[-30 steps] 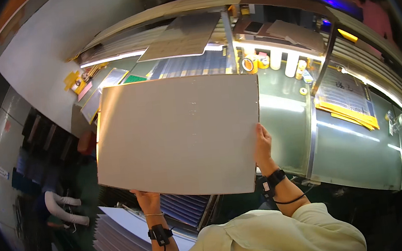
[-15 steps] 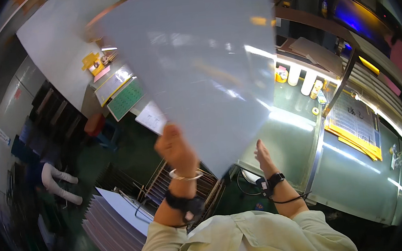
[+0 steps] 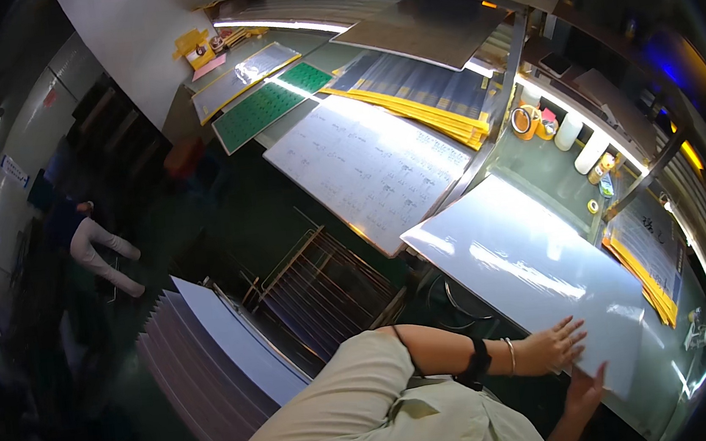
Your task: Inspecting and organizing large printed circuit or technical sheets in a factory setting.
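A large glossy pale panel (image 3: 514,260) lies flat on the glass-topped bench at the right, reflecting bright lamps. My left hand (image 3: 552,347), with a bracelet at the wrist, reaches across my body and rests on the panel near its front edge; its fingers are spread. Just below it, my right hand (image 3: 586,392) is at the panel's front edge with its fingers stretched out. Whether the right fingertips touch the panel cannot be made out.
Left of the panel lie a white sheet with faint markings (image 3: 356,165), a green perforated board (image 3: 270,105) and yellow-edged film sheets (image 3: 410,104). Upright panels (image 3: 205,362) and a wire rack (image 3: 330,286) stand at lower left. White rolls (image 3: 591,152) stand at the back; another person (image 3: 100,245) is far left.
The panel, held upright by my left hand before, now lies on the bench at the right. Both hands have moved right, and the left has let go its grip. My view has turned.
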The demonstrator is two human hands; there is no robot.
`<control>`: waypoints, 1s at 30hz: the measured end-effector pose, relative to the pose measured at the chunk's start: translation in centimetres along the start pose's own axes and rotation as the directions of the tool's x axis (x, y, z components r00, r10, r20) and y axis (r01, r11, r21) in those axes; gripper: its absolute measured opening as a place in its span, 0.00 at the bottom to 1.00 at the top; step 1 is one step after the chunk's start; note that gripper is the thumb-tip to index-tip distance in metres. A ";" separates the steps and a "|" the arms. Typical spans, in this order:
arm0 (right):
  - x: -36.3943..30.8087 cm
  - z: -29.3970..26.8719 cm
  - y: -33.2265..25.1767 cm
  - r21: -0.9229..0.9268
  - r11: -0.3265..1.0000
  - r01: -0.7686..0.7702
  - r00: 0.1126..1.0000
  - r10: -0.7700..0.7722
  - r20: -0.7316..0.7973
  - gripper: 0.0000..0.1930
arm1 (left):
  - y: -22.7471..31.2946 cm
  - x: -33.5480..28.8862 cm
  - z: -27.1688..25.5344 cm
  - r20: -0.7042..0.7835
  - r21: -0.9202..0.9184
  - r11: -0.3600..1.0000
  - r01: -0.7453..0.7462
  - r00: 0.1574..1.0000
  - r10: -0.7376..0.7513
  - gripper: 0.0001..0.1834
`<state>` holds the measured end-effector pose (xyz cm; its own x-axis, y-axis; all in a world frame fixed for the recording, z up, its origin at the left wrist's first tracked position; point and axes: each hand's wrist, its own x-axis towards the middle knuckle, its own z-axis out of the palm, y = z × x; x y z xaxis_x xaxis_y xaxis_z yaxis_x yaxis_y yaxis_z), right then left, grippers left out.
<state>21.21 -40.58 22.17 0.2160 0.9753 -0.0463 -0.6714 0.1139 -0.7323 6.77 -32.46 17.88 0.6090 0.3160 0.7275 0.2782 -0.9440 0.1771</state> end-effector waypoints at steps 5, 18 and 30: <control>0.5 -11.9 5.9 0.139 0.978 -0.155 0.839 0.204 -0.505 0.19 | -2.4 -1.2 -1.0 0.141 -0.493 0.863 0.110 0.989 -0.045 0.27; 1.7 -19.6 2.9 -0.192 0.409 -0.892 0.449 0.853 -0.266 0.24 | -21.7 -29.7 -13.0 -0.229 -0.648 -0.484 0.588 -0.756 -0.613 0.33; 17.7 8.3 15.2 -0.897 0.114 0.428 0.810 0.393 0.436 0.15 | -23.0 -32.6 -12.5 -0.040 -0.728 -0.378 0.572 -0.587 -0.809 0.28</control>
<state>8.94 -19.97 15.80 -0.3981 0.9169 -0.0288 0.6519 0.2607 -0.7121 -28.84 -22.22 -1.62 -0.6122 0.5744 -0.5434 -0.2980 0.4689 0.8315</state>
